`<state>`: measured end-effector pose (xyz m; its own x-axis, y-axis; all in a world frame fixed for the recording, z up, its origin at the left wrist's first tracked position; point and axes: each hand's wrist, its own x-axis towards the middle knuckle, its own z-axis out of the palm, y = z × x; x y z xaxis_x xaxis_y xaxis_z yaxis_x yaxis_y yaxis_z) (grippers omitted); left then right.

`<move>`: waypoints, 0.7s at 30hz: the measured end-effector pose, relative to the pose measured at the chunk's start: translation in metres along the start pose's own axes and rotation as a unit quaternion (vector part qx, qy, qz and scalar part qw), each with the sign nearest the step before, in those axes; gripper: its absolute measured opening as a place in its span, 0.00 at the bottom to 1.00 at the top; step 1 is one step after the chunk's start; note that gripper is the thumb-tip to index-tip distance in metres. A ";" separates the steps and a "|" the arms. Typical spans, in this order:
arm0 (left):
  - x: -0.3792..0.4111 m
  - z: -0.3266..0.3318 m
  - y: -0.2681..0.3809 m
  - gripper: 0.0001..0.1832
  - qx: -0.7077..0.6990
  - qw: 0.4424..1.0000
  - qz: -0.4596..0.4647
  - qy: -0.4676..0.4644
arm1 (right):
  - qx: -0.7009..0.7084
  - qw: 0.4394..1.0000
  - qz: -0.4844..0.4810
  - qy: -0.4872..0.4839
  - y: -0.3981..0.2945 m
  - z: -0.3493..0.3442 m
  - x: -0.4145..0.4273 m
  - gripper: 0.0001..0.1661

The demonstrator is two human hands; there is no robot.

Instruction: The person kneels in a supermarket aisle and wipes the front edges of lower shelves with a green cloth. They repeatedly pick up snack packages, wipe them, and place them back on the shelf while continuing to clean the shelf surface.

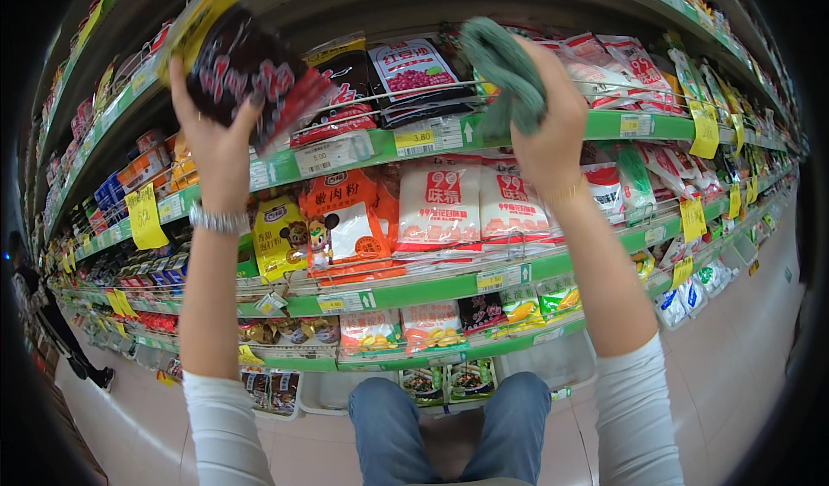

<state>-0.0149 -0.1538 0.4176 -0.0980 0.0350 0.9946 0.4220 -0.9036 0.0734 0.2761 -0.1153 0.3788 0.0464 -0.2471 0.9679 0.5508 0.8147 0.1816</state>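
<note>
My left hand (217, 136) grips a dark food packet (243, 65) with a yellow top and a red bottom edge, tilted and slightly blurred in front of the shelf. A folded green cloth (508, 65) is held in my right hand (550, 117), near the wire rail of the same shelf. Between the hands, a similar dark packet (343, 91) stands beside a packet with a red bean picture (414, 68). To the right of the cloth lie white and red packets (641, 65). Their lower edges sit behind the wire rail.
Below are shelves with white seasoning bags (440, 207), an orange bag (343, 220) and a yellow bag (282, 237). Green shelf edges (414, 301) carry price labels, and yellow tags (146, 217) hang outward. Plastic bins (346, 389) stand near my knees. Another person (48, 317) stands far left.
</note>
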 end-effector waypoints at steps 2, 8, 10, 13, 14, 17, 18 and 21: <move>0.033 0.004 -0.017 0.48 0.064 0.994 0.075 -0.038 | -0.094 0.993 -0.018 -0.065 0.031 0.013 0.016 0.23; 0.050 0.026 -0.047 0.49 -0.032 0.985 -0.034 -0.167 | -0.246 0.942 0.044 -0.222 0.049 0.039 0.006 0.17; 0.047 0.027 -0.059 0.47 -0.028 0.978 -0.058 -0.200 | -0.238 0.945 0.042 -0.222 0.049 0.040 0.003 0.17; 0.041 0.030 -0.056 0.43 -0.064 0.950 -0.189 -0.239 | -0.232 0.946 0.032 -0.222 0.049 0.038 0.003 0.17; 0.042 0.030 -0.060 0.42 -0.072 0.944 -0.210 -0.242 | -0.228 0.948 0.027 -0.218 0.049 0.038 0.002 0.17; 0.044 0.027 -0.062 0.42 -0.063 0.934 -0.250 -0.248 | -0.219 0.953 0.018 -0.209 0.048 0.039 0.003 0.17; 0.044 0.028 -0.061 0.42 -0.058 0.931 -0.259 -0.251 | -0.220 0.953 0.017 -0.208 0.049 0.038 0.002 0.17; 0.040 0.029 -0.055 0.43 0.063 0.937 -0.204 -0.275 | -0.221 0.955 0.004 -0.199 0.052 0.038 -0.002 0.17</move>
<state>-0.0160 -0.0906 0.4555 0.1910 0.6126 0.7669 0.5574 -0.7108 0.4290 0.2735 -0.0525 0.3934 -0.2209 0.0485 0.9741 0.8531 0.4937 0.1689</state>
